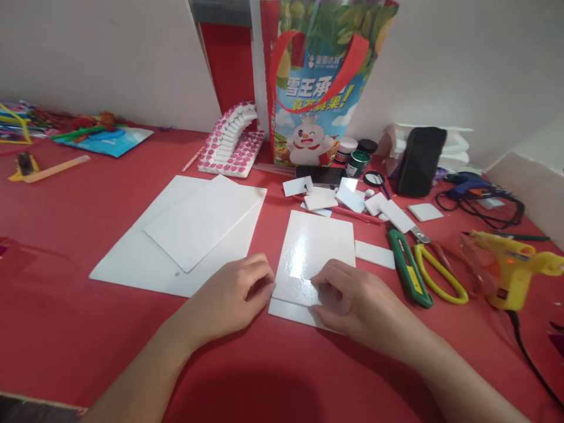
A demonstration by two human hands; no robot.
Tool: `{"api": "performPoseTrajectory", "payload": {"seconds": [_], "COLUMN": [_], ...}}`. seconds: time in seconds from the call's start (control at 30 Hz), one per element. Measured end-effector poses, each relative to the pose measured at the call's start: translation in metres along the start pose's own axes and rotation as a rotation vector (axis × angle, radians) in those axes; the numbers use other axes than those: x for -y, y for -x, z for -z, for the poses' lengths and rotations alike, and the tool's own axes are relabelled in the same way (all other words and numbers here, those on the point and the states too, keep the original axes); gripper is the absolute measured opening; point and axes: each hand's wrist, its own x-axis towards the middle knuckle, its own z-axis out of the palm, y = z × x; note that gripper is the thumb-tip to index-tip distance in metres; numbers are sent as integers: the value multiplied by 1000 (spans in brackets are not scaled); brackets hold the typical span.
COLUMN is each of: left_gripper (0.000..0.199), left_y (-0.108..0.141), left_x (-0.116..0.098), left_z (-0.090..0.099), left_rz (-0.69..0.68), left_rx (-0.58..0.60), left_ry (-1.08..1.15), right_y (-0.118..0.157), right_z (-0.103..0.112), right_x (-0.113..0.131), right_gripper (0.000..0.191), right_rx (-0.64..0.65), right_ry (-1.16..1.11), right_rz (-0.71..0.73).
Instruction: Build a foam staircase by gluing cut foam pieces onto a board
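Two white foam boards lie stacked in front of me; the upper board (308,252) is glossy, and a strip of the lower board (293,311) sticks out along the near side. At their left edge, my left hand (240,288) has curled fingers, thumb and fingertips close together against the edge. My right hand (352,299) bends over the near right part, fingertips on the upper board and thumb by its near edge, hiding that corner. To the left, a smaller white sheet (202,223) lies askew on a larger white board (127,264), close to my left wrist.
On the right are a green cutter (408,267), yellow-and-red-handled pliers (440,276) and a yellow glue gun (517,264) with a cord. Small white pieces (321,198), a black phone (422,161), paint jars (358,163), a pink-and-white stair model (231,141) and a printed bag (317,88) stand behind.
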Motion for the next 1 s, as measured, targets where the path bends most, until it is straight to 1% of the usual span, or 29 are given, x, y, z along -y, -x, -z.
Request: {"api": "performPoseTrajectory", "payload": {"seconds": [0.33, 0.73, 1.0], "left_gripper": [15, 15, 16], "left_y": [0, -1, 0], "left_x": [1, 0, 1], "left_z": [-1, -1, -2], "left_rz": [9, 13, 10], "left_rx": [37, 42, 39], "left_ry": [-47, -45, -57], "right_y": [0, 1, 1], "right_z": [0, -2, 1], "right_x": [-1, -1, -1], "right_gripper": [13, 14, 16], "right_rx": [16, 5, 35], "right_ry": [-6, -16, -56], "right_rz": [-19, -17, -37]}}
